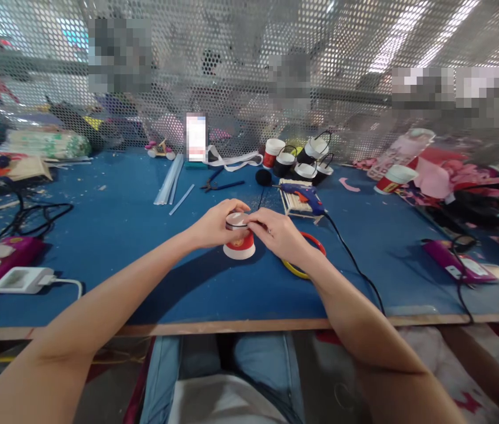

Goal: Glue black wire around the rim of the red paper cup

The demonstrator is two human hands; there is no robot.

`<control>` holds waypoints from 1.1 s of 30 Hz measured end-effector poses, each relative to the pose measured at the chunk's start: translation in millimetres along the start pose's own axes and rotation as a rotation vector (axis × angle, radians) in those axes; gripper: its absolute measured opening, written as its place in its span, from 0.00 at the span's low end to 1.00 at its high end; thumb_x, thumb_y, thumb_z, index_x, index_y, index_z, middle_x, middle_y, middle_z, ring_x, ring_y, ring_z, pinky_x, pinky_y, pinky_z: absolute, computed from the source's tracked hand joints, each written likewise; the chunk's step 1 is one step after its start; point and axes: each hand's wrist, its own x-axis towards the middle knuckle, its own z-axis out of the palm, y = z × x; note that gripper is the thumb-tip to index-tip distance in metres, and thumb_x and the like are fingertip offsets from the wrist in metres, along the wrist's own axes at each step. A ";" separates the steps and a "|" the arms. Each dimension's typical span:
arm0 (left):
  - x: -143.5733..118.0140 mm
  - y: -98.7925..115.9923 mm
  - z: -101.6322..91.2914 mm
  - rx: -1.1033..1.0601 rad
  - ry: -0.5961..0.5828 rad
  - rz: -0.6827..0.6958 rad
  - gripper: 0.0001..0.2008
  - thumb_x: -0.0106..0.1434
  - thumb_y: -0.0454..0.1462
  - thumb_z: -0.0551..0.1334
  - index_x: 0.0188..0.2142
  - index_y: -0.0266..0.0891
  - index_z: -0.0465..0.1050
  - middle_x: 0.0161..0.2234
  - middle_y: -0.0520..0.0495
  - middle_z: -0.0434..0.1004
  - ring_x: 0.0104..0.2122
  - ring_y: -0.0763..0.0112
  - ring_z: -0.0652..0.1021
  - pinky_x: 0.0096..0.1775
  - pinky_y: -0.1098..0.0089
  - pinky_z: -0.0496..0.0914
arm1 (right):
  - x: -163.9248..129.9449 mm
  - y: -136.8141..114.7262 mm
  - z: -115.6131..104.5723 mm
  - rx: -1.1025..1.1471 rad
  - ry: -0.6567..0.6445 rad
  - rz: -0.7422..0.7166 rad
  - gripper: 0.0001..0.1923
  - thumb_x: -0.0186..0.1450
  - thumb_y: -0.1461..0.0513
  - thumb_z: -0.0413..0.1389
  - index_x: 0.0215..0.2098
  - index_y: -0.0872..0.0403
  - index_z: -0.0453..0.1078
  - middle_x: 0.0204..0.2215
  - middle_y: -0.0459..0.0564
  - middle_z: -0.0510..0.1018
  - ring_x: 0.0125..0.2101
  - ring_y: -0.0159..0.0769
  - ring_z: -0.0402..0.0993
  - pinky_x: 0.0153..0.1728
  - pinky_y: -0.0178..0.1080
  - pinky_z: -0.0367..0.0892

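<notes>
A red and white paper cup [240,250] stands upside down on the blue table, its wide white rim below. My left hand [222,222] is wrapped around the cup's far and left sides. At the upturned base, a thin black strip [235,226] runs along the edge. My right hand [276,229] pinches at the strip on the cup's right side; the fingertips partly hide it. Just behind the right wrist lies a ring of red and yellow tape or band [296,269].
A blue glue gun [304,194] rests on a stick rack, its cord trailing right. Pliers [222,185], glue sticks [169,179], white ribbon [234,159], a phone [196,138] and several black-handled cups [306,171] lie beyond. Purple power strips [456,262] sit on both sides. Perforated metal screens the back.
</notes>
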 end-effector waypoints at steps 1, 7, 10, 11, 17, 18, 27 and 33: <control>-0.8 -0.9 3.1 -0.058 0.009 -0.022 0.23 0.51 0.41 0.64 0.46 0.38 0.64 0.42 0.43 0.71 0.39 0.66 0.73 0.40 0.65 0.68 | -0.3 -0.3 -1.6 0.003 0.000 -0.007 0.10 0.65 0.66 0.46 0.38 0.53 0.69 0.34 0.49 0.74 0.35 0.34 0.71 0.37 0.37 0.65; -11.0 -2.8 18.1 -0.274 0.101 -0.120 0.26 0.53 0.42 0.64 0.49 0.39 0.60 0.41 0.44 0.70 0.40 0.68 0.73 0.40 0.67 0.68 | -1.4 -3.3 -6.2 0.027 0.002 -0.025 0.10 0.65 0.66 0.47 0.39 0.52 0.69 0.32 0.49 0.73 0.34 0.33 0.70 0.36 0.36 0.65; -15.2 -1.3 16.4 -0.272 0.085 -0.136 0.27 0.52 0.42 0.64 0.50 0.39 0.59 0.42 0.43 0.69 0.42 0.67 0.72 0.41 0.66 0.68 | -1.3 -4.3 -4.4 0.027 0.000 -0.036 0.11 0.65 0.65 0.47 0.39 0.51 0.70 0.31 0.49 0.73 0.35 0.33 0.70 0.36 0.36 0.65; -16.1 -0.9 15.1 -0.266 0.076 -0.136 0.27 0.52 0.41 0.64 0.50 0.39 0.59 0.42 0.43 0.69 0.42 0.67 0.72 0.41 0.66 0.68 | -1.3 -4.5 -3.6 0.024 0.003 -0.042 0.11 0.66 0.64 0.47 0.40 0.51 0.70 0.31 0.48 0.73 0.34 0.33 0.70 0.36 0.36 0.65; -17.1 -4.9 11.4 -0.255 0.086 -0.146 0.26 0.52 0.41 0.64 0.49 0.39 0.60 0.42 0.44 0.69 0.40 0.68 0.72 0.41 0.67 0.67 | -2.4 -5.2 -1.1 0.030 0.026 0.015 0.11 0.65 0.64 0.47 0.44 0.51 0.68 0.35 0.49 0.74 0.36 0.33 0.70 0.37 0.37 0.66; -16.9 -6.2 11.5 -0.254 0.095 -0.151 0.27 0.51 0.41 0.64 0.49 0.38 0.60 0.41 0.44 0.69 0.39 0.69 0.72 0.40 0.67 0.67 | -2.7 -5.1 -1.1 0.034 0.041 0.033 0.10 0.65 0.64 0.48 0.43 0.51 0.67 0.35 0.49 0.74 0.35 0.33 0.70 0.36 0.37 0.67; -16.3 -8.9 12.7 -0.284 0.115 -0.177 0.25 0.51 0.42 0.65 0.48 0.38 0.61 0.41 0.44 0.70 0.40 0.68 0.72 0.41 0.66 0.67 | -4.9 4.0 -0.4 0.015 0.158 0.056 0.11 0.63 0.65 0.49 0.43 0.51 0.66 0.45 0.53 0.70 0.34 0.33 0.71 0.36 0.40 0.69; -16.5 -11.6 11.6 -0.275 0.113 -0.167 0.26 0.51 0.42 0.65 0.48 0.39 0.61 0.42 0.44 0.71 0.40 0.68 0.73 0.42 0.65 0.68 | -3.3 3.1 -6.4 -0.030 0.147 0.100 0.11 0.64 0.64 0.47 0.40 0.53 0.69 0.34 0.51 0.75 0.36 0.36 0.72 0.35 0.39 0.68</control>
